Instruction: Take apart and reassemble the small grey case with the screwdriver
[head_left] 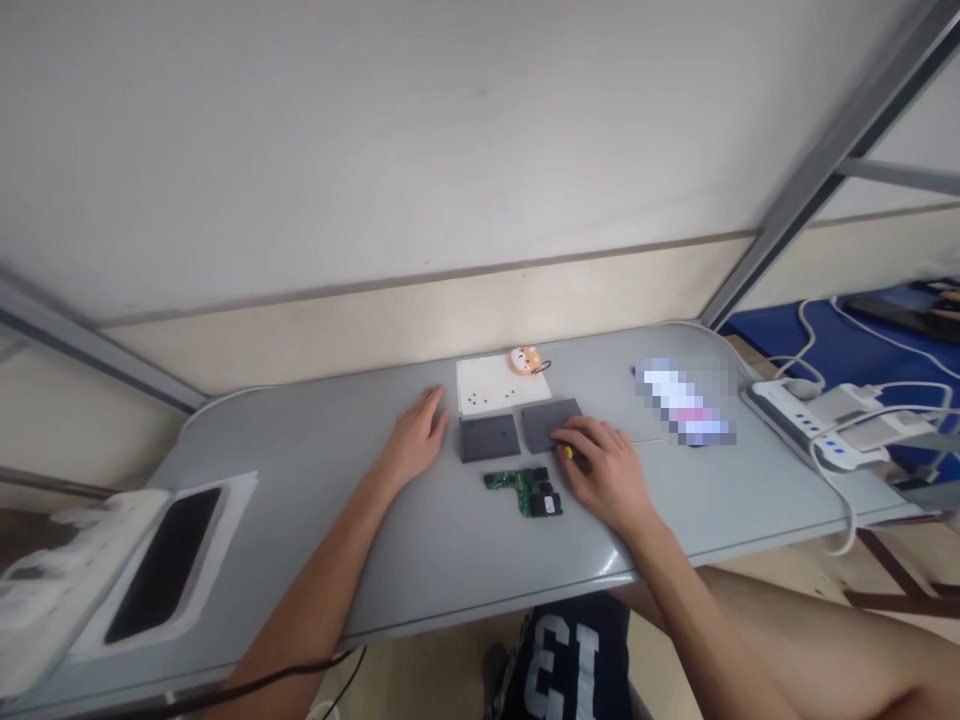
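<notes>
A thin tool with a yellow end (568, 453) seems to be held in the bent fingers of the right hand (600, 465), at the edge of the right dark case piece (544, 423), while nothing is held by the left hand (414, 438), which is rested on the gray table (300, 540) with its fingers loose and out. The left dark case piece (489, 438) is set just beside the other, with the green board (526, 490) laid in front and tiny dark bits (486, 401) put on white paper (487, 378) behind. The step looks like work on small, parted pieces, so a steady grip is called for next.
</notes>
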